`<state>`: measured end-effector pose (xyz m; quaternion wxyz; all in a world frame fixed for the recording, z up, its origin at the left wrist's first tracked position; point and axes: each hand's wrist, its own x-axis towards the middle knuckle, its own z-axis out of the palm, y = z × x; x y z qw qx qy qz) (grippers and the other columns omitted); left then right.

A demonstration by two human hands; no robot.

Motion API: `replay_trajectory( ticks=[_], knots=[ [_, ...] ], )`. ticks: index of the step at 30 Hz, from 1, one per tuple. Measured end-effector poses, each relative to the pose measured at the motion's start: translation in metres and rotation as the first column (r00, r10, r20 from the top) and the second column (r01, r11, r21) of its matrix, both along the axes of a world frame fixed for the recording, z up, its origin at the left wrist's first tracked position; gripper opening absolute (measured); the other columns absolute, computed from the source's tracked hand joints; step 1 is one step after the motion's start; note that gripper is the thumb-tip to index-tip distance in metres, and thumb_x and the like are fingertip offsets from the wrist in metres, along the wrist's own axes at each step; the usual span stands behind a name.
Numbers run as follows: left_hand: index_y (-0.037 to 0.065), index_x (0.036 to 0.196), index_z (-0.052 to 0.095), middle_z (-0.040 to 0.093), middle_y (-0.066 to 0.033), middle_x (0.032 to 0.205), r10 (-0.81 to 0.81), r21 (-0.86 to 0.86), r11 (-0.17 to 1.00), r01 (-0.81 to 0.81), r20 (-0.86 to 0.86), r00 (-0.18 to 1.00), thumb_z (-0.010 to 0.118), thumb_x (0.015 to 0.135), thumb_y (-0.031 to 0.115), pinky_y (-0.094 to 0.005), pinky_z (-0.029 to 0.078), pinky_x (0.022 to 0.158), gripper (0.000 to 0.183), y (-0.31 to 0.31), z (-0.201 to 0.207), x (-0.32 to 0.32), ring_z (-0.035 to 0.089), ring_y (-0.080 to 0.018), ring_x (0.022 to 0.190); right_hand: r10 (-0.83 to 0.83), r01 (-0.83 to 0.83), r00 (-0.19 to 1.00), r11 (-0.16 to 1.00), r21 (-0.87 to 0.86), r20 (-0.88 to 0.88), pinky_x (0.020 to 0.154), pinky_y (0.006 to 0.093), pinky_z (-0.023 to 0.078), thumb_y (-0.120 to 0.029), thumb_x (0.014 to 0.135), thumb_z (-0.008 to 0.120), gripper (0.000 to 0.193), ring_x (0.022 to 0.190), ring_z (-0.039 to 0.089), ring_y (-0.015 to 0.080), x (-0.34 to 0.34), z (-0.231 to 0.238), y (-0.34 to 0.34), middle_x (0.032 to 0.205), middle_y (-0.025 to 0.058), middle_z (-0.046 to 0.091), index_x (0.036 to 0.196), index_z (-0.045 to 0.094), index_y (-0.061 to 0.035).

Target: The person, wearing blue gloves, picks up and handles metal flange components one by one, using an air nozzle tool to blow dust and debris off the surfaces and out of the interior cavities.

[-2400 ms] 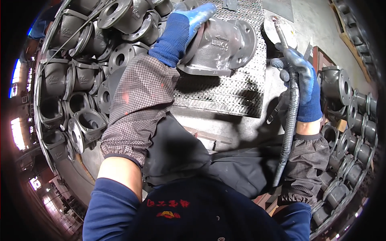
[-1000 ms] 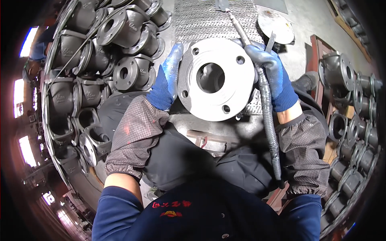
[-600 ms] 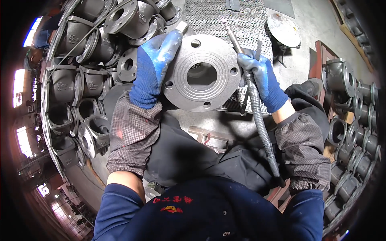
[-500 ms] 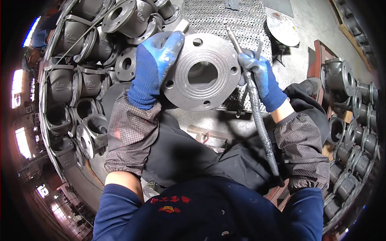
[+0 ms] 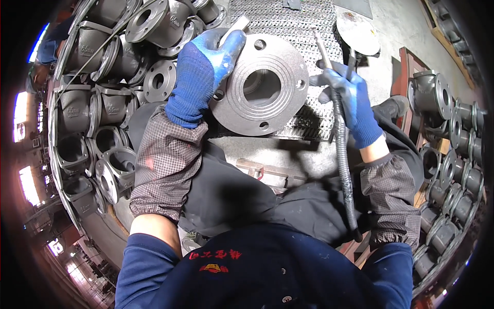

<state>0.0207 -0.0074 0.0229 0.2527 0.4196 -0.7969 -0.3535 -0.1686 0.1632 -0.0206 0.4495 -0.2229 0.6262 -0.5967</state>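
A grey cast-iron flanged valve body [image 5: 293, 110] stands in front of me, its round bolt-holed face turned up toward me. My left hand [image 5: 208, 67], in a blue work glove, is closed on the left rim of the flange; a pale metal block or bar [image 5: 235, 27] shows by its thumb. To the right, my gloved right hand [image 5: 350, 90] holds a slim rotary tool with a ribbed flexible shaft [image 5: 340, 139], its thin tip pointing away from me. Several of its fingers reach toward the flange's right edge. A dark thin strip or lever [image 5: 351, 64] sticks up behind that hand.
Beneath the valve body lies a textured metal-mesh work surface [image 5: 278, 15]. Stacked flanged castings [image 5: 110, 103] fill the left side, and more castings [image 5: 442, 190] line the right. A round pale stool top [image 5: 358, 33] stands at the far right.
My right hand has shifted right with the rotary tool, and its fingers have spread a little. The valve body has moved slightly away from me, with my left hand still on it.
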Motion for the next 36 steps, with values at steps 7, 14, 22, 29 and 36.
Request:
replay_trajectory(
  ticks=[7, 14, 22, 29, 36],
  knots=[
    [-0.004, 0.107, 0.062, 0.066, -0.0103, 0.089, -0.046, 0.042, 0.998, 0.046, 0.000, 0.999, 0.061, 0.086, 0.027, -0.0239, 0.048, 0.072, 0.037, -0.004, 0.002, -0.001, 0.061, -0.0126, 0.079, 0.068, -0.066, 0.988, 0.998, 0.023, -0.141, 0.049, 0.0200, 0.046, -0.007, 0.088, 0.050, 0.039, 0.054, 0.055, 0.0078, 0.006, 0.014, 0.052, 0.083, 0.0129, 0.066, 0.124, 0.047, 0.0076],
    [-0.003, 0.105, 0.064, 0.066, -0.0124, 0.087, -0.042, 0.007, 0.999, 0.042, -0.030, 0.999, 0.061, 0.084, 0.031, -0.0255, 0.048, 0.071, 0.040, -0.004, 0.005, -0.004, 0.061, -0.0146, 0.078, 0.239, -0.226, 0.960, 0.969, 0.100, -0.145, 0.050, 0.0201, 0.044, -0.005, 0.086, 0.052, 0.041, 0.055, 0.052, 0.0046, 0.015, 0.006, 0.066, 0.078, 0.0059, 0.065, 0.126, 0.050, 0.0002],
    [-0.004, 0.105, 0.063, 0.066, -0.0099, 0.087, -0.065, -0.058, 0.996, 0.066, 0.018, 0.998, 0.062, 0.086, 0.026, -0.0223, 0.048, 0.070, 0.035, -0.003, 0.005, -0.007, 0.060, -0.0112, 0.077, 0.217, -0.210, 0.974, 0.973, 0.093, -0.071, 0.053, 0.0196, 0.045, -0.001, 0.084, 0.052, 0.042, 0.057, 0.051, 0.0044, 0.010, -0.002, 0.067, 0.080, 0.0062, 0.064, 0.127, 0.050, 0.0002],
    [-0.004, 0.105, 0.063, 0.066, -0.0097, 0.087, -0.023, 0.100, 0.995, 0.028, -0.050, 0.998, 0.062, 0.086, 0.026, -0.0221, 0.048, 0.071, 0.035, 0.002, 0.010, -0.007, 0.060, -0.0110, 0.078, 0.231, -0.226, 0.972, 0.969, 0.098, -0.045, 0.052, 0.0205, 0.045, -0.002, 0.084, 0.054, 0.043, 0.057, 0.052, 0.0056, 0.014, -0.005, 0.068, 0.079, 0.0074, 0.064, 0.128, 0.049, 0.0000],
    [-0.004, 0.107, 0.062, 0.066, -0.0108, 0.088, -0.051, 0.062, 0.997, 0.054, -0.057, 0.997, 0.060, 0.087, 0.026, -0.0228, 0.048, 0.071, 0.036, 0.001, 0.009, -0.002, 0.060, -0.0112, 0.077, 0.142, -0.128, 0.982, 0.986, 0.110, -0.128, 0.051, 0.0197, 0.046, -0.007, 0.086, 0.054, 0.040, 0.055, 0.053, 0.0060, 0.011, -0.002, 0.064, 0.080, 0.0082, 0.065, 0.125, 0.050, 0.0017]
  ],
)
